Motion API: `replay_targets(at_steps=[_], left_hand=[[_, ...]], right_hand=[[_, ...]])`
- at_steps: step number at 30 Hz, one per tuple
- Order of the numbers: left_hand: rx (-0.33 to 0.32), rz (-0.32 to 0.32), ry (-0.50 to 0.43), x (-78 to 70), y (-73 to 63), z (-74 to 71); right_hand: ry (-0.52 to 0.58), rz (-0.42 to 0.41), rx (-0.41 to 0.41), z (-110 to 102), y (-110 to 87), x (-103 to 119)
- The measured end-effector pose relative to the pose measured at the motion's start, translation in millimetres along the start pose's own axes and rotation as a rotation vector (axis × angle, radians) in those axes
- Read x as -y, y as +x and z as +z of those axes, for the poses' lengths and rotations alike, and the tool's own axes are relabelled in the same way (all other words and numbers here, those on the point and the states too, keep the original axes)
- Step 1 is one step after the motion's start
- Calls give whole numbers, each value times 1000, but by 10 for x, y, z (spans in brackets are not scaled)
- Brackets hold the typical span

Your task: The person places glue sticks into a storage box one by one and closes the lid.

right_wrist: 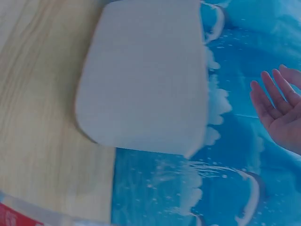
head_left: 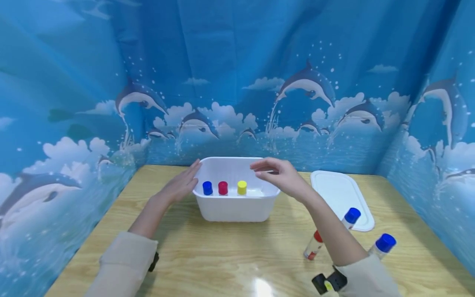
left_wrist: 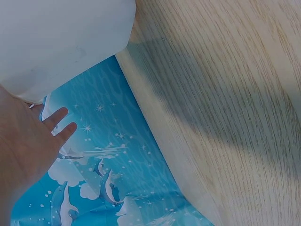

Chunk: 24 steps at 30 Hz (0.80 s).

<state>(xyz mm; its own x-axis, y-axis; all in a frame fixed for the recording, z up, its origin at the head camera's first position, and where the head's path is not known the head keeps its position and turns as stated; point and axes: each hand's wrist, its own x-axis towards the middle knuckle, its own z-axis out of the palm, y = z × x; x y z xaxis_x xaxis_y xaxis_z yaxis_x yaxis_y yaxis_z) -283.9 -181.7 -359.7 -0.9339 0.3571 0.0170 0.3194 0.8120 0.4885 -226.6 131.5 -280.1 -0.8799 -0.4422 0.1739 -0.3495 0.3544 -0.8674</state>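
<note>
A deep white plastic box [head_left: 233, 209] stands on the table. Three coloured caps show inside it: a blue cap [head_left: 207, 188], a red cap [head_left: 223, 188] and a yellow cap [head_left: 242, 187]; the front wall hides what is below them. My left hand [head_left: 180, 181] rests against the box's left rim, fingers extended, as the left wrist view also shows beside the white wall [left_wrist: 66, 42]. Over the right rim hovers my right hand [head_left: 279, 175], fingers loosely bent with nothing between them. The right wrist view shows that hand [right_wrist: 282, 108] with its fingers spread apart.
To the right lies a white lid [head_left: 334, 192]. Around my right forearm stand a clear red-capped bottle [head_left: 313, 247], a blue-capped bottle [head_left: 350, 217] and another blue-capped bottle [head_left: 382, 245]. A blue dolphin-print curtain [head_left: 230, 82] borders the wooden table [head_left: 222, 255].
</note>
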Motion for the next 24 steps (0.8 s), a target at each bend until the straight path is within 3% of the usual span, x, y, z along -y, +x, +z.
replay_targets(at_steps=[5, 9, 15, 24], left_hand=[[-3, 14, 8, 7, -6, -13], [-6, 16, 8, 21, -3, -10], [0, 6, 0, 14, 1, -1], [3, 11, 8, 16, -15, -13]], right_hand=[[-8, -41, -86, -201, -391, 181], [-65, -42, -142, -315, -698, 167], [-109, -40, -162, -388, -1084, -109], [-10, 106, -132, -385, -1400, -600]])
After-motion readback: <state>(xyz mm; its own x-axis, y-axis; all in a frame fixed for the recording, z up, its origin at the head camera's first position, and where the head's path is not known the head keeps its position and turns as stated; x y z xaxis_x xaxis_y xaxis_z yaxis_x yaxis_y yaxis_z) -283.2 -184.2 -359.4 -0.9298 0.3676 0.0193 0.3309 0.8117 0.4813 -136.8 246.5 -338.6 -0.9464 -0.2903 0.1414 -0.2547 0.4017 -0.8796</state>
